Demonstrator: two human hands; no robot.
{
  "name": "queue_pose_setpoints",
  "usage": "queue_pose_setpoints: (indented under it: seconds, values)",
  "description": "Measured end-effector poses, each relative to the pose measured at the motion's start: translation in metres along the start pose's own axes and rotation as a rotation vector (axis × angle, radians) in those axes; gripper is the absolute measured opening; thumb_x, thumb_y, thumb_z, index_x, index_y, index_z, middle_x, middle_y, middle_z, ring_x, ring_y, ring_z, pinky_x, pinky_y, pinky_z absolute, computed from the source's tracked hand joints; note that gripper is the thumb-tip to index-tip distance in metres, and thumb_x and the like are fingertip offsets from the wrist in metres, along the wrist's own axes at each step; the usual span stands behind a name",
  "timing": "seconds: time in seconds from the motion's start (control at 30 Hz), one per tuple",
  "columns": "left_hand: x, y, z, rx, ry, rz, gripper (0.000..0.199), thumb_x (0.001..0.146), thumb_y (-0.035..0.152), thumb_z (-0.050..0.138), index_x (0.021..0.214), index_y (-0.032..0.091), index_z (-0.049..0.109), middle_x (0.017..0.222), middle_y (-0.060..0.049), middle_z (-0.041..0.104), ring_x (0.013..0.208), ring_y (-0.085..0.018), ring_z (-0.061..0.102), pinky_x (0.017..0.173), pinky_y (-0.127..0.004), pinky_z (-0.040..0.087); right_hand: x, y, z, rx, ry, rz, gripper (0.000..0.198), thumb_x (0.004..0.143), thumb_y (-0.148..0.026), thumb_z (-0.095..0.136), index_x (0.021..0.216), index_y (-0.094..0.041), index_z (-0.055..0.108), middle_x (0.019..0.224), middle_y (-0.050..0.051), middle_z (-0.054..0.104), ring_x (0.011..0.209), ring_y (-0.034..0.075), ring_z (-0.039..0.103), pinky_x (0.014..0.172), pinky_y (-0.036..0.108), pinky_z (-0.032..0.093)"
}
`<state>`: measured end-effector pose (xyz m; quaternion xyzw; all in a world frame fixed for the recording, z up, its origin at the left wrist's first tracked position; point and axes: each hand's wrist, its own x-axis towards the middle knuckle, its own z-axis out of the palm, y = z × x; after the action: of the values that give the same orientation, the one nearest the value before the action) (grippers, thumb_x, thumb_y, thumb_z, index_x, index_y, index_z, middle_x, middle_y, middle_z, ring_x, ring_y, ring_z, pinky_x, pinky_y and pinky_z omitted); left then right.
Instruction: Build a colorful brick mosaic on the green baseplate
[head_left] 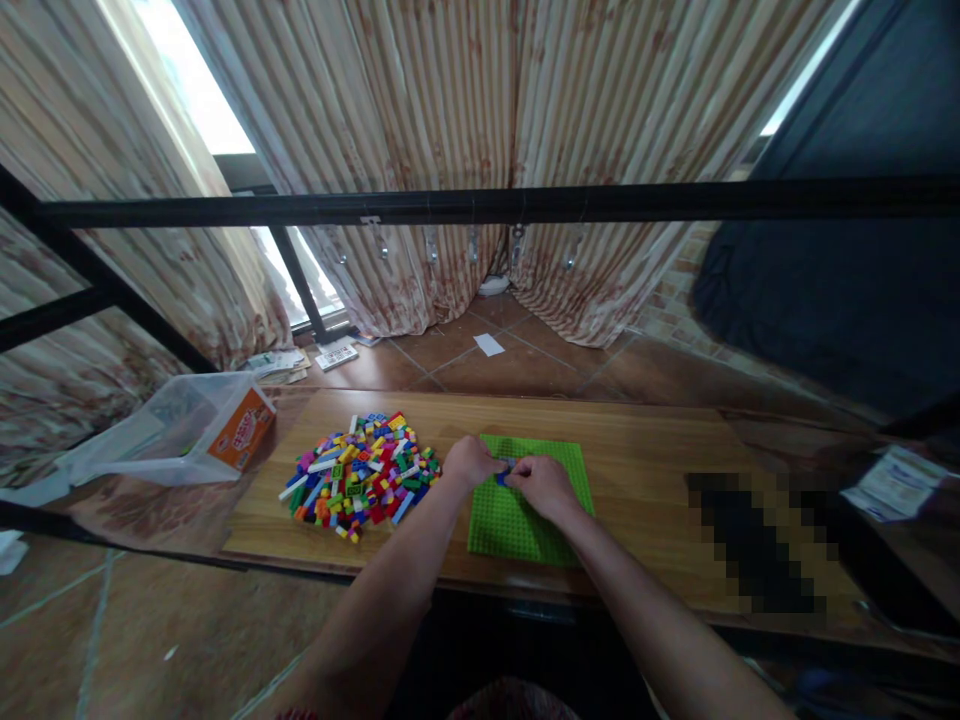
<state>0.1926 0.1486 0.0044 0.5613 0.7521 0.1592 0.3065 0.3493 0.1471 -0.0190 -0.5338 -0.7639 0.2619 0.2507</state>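
Observation:
A green studded baseplate (525, 535) lies on the wooden board in front of me. Over its upper left part, both hands meet at a small blue toy brick (502, 480). My right hand (544, 485) is closed, thumb and fingers pinched at the brick. From the left, my left hand (469, 462) reaches in with its fingers closed and their tips beside the same spot; what they hold is mostly hidden. Whether the brick is pressed onto the studs cannot be made out. Left of the plate spreads a pile of loose coloured toy bricks (367, 470).
The wooden board (630, 450) rests on a low table. A clear plastic bin (180, 440) with an orange label stands at the far left. A black metal bar (450, 208) crosses behind the table. Dark blurred objects (757, 550) lie at the right.

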Motion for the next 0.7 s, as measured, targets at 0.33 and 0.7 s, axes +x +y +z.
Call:
queue_pose_setpoints:
  seconds: [0.33, 0.7]
  values:
    - [-0.002, -0.007, 0.006, 0.145, -0.010, 0.065, 0.024, 0.072, 0.042, 0.066, 0.073, 0.020, 0.073, 0.069, -0.002, 0.067, 0.068, -0.015, 0.060, 0.057, -0.024, 0.037, -0.001, -0.007, 0.000, -0.013, -0.050, 0.110, 0.018, 0.071, -0.021, 0.067, 0.053, -0.023, 0.065, 0.056, 0.000, 0.063, 0.053, 0.015, 0.055, 0.050, 0.026, 0.029]
    - [-0.011, -0.003, -0.005, 0.156, -0.010, 0.180, 0.026, 0.081, 0.034, 0.055, 0.068, 0.017, 0.070, 0.058, 0.001, 0.060, 0.062, -0.011, 0.055, 0.056, -0.021, 0.034, -0.018, 0.002, -0.016, 0.251, 0.104, 0.060, 0.025, 0.081, -0.038, 0.054, 0.072, -0.019, 0.069, 0.073, 0.003, 0.070, 0.069, 0.018, 0.063, 0.065, 0.027, 0.045]
